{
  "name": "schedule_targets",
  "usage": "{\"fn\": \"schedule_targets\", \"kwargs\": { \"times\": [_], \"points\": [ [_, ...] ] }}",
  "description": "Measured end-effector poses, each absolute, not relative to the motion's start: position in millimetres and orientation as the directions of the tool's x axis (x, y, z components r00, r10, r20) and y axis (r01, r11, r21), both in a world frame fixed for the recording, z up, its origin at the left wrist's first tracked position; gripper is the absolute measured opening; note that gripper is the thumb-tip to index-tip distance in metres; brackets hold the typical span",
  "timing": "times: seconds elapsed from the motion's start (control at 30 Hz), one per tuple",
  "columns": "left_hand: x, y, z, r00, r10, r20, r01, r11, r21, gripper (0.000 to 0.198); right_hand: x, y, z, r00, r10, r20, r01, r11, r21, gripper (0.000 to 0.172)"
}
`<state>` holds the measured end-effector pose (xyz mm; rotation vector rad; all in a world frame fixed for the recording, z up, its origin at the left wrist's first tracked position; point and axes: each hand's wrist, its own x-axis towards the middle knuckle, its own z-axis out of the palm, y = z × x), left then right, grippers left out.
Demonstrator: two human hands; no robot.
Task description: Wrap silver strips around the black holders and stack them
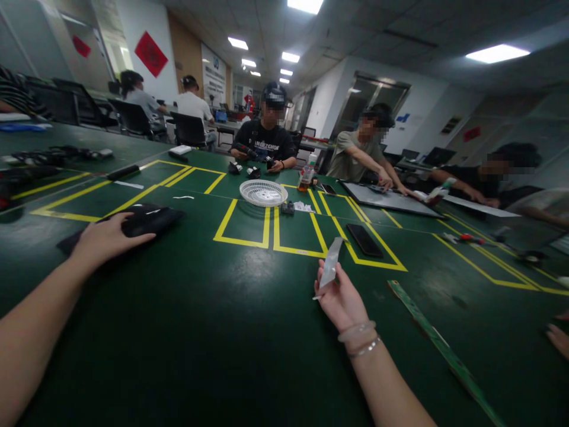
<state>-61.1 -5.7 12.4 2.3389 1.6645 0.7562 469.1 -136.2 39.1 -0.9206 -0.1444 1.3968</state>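
Note:
On the left, my left hand (104, 240) lies over a flat black pouch-like item (153, 220), its thumb stretched out apart from the fingers. Part of that black item is hidden under the hand. My right hand (340, 296), palm up and wearing two bracelets, is closed on a whitish, partly see-through strip (331, 264) that sticks up from the fingers. Beyond it a black smartphone (364, 239) lies inside a yellow tape outline. A long green strip (438, 341), like a circuit board, lies to the right of my right forearm.
Yellow tape outlines mark the green table (249, 296). A white plastic basket (264, 193) stands in the middle, near a small dark part (288, 207) and a bottle (306, 173). Co-workers sit across the table, one leaning over a large flat panel (389, 198). Another person's hand shows at the right edge.

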Motion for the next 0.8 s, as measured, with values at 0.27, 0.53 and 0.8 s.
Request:
{"fn": "schedule_targets", "kwargs": {
  "times": [0.27, 0.53, 0.8],
  "points": [
    [101.9, -67.3, 35.5, 0.584, 0.774, 0.246, 0.712, -0.634, 0.301, 0.08, 474.0, -136.0, 32.7, 0.247, 0.925, -0.289, -0.63, -0.074, -0.773, 0.016],
    [157.2, -105.5, 24.2, 0.8, 0.558, 0.221, 0.494, -0.822, 0.284, 0.088, 460.6, -138.3, 32.3, 0.346, 0.935, -0.078, -0.42, 0.08, -0.904, 0.044],
    [157.8, -101.0, 15.1, 0.817, 0.531, 0.225, 0.489, -0.845, 0.219, 0.088, 442.3, -150.5, 39.6, 0.292, 0.925, 0.243, 0.025, 0.247, -0.969, 0.045]
  ]
}}
